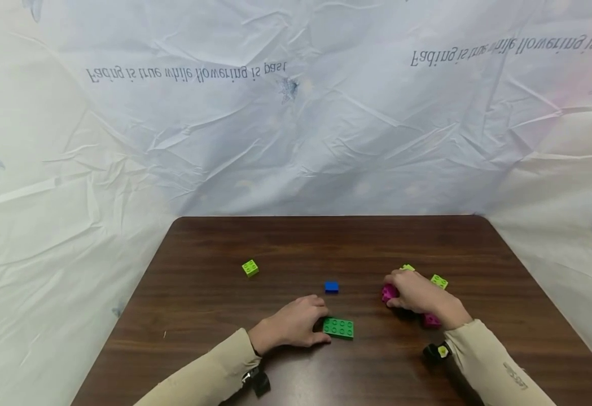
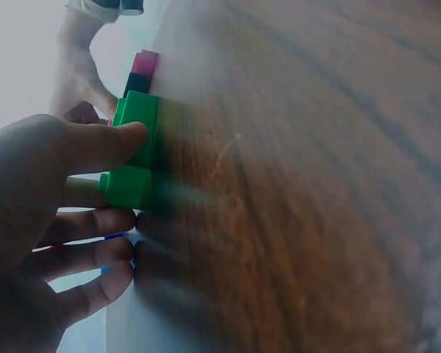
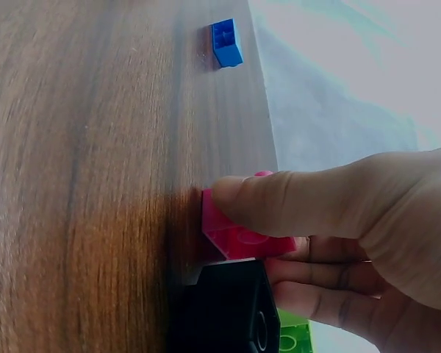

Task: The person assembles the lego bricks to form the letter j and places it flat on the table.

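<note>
On the table, my left hand [image 1: 296, 322] has its thumb and fingers at the left end of a green studded toy brick [image 1: 338, 328]. In the left wrist view the thumb lies across that brick's side, with the index finger partly hidden behind it. My right hand [image 1: 417, 292] pinches a magenta brick [image 3: 239, 234] between thumb and fingers, low over the table. Beside that brick stands a black brick [image 3: 224, 305], which the hand covers in the head view. A lime brick [image 3: 295, 337] shows behind the right fingers in the right wrist view.
A blue brick [image 1: 331, 287] lies between the hands, farther back. One lime brick [image 1: 250, 268] sits at back left. Around the right hand are two lime bricks, one partly covered [image 1: 439, 281], and another magenta brick [image 1: 432, 320]. A printed cloth [image 1: 296, 141] hangs behind the table.
</note>
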The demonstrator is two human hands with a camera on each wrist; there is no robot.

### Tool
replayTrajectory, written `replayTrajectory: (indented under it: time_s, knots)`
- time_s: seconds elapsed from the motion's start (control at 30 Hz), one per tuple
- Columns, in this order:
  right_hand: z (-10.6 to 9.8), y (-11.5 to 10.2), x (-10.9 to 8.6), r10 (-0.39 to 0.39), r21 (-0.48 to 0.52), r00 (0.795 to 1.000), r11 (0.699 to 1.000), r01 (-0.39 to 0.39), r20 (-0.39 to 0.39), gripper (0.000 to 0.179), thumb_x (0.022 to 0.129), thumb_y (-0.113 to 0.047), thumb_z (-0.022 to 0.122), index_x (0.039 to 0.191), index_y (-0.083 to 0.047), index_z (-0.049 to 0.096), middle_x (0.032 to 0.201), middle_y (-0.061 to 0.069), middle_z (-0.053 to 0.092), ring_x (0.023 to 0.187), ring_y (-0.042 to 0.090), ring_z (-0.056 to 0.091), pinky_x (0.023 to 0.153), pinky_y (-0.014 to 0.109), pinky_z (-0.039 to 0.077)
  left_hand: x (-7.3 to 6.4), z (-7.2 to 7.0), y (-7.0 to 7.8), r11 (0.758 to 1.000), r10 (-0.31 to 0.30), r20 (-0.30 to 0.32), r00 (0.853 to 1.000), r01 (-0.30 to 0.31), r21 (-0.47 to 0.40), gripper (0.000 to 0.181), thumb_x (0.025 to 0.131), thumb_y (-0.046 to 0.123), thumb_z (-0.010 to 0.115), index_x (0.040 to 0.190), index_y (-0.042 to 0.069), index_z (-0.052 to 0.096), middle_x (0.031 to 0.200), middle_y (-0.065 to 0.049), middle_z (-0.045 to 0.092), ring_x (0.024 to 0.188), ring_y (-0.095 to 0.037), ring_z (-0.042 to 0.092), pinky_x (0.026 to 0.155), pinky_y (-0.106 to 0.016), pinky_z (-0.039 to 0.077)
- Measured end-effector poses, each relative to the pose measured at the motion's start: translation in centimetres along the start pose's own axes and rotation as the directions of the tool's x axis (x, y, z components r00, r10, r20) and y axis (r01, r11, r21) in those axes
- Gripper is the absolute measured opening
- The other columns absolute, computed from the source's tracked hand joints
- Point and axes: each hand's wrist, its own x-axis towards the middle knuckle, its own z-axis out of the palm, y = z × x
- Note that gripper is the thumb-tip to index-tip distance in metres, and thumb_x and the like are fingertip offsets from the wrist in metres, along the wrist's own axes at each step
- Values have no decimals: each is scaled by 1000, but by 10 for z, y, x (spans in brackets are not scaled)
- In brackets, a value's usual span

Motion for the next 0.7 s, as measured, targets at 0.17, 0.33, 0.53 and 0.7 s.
replayTrajectory:
  time_s: [0.17,0.33,0.53,0.7]
  knots:
    - [-1,0,-1,-1,23,1000,1000,1,11,41,80,-26,81,108,0,67,98,9,65,84,18,62,68,34,51,1,2,0,1000,-5,3,1000,5,-10,40,85,48,71,105,14,70,93,7,62,86,-5,55,75,-20,49]
    - [-3,0,-1,-2,24,1000,1000,2,1,39,79,-26,81,105,-1,67,93,5,63,78,12,58,64,30,49,2,3,0,1000,-13,-15,1000,13,-2,37,84,47,72,102,14,69,93,7,62,85,-5,54,74,-20,48]
    - [-3,2,-2,13,30,1000,999,-13,20,42,77,-28,82,105,0,68,92,6,65,77,12,57,65,30,48,3,2,2,998,-56,-3,998,56,4,35,83,45,74,99,14,69,92,7,61,82,-4,52,71,-19,46]
    - [-3,5,-3,34,60,999,998,-36,40,49,76,-33,83,108,1,69,98,9,68,81,15,60,66,31,48,1,1,3,996,-86,19,996,86,13,32,83,44,75,95,15,69,88,8,57,78,-3,48,67,-19,44]
